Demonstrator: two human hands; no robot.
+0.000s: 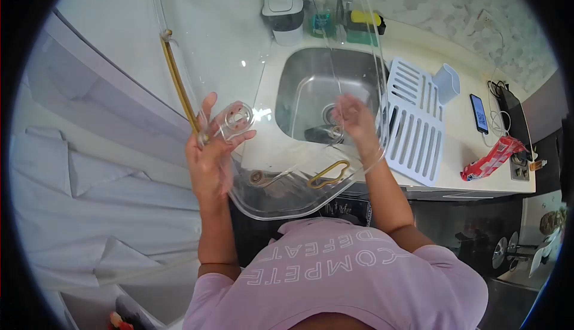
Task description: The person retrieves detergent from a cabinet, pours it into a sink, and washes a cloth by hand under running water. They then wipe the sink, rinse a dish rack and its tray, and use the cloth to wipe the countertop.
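A large, clear plastic container [281,213] with rounded corners stands tilted between me and the sink; its thin walls make its full shape hard to read. Its left side carries a long gold handle [177,81]. My left hand [210,153] grips that side near the lower end of the handle, fingers partly spread. Close to those fingers shows a small clear round part [238,116] with holes. My right hand [356,120] is over the sink, seen near or through the container's right side, its fingers blurred. A gold loop [329,175] shows low on the container.
The steel sink [287,99] has a dark object in it. Right of it lie a pale slotted drying rack [412,141], a phone [478,113] and a red packet [493,159]. Behind stand a lidded bin [283,16] and a green bottle [321,25].
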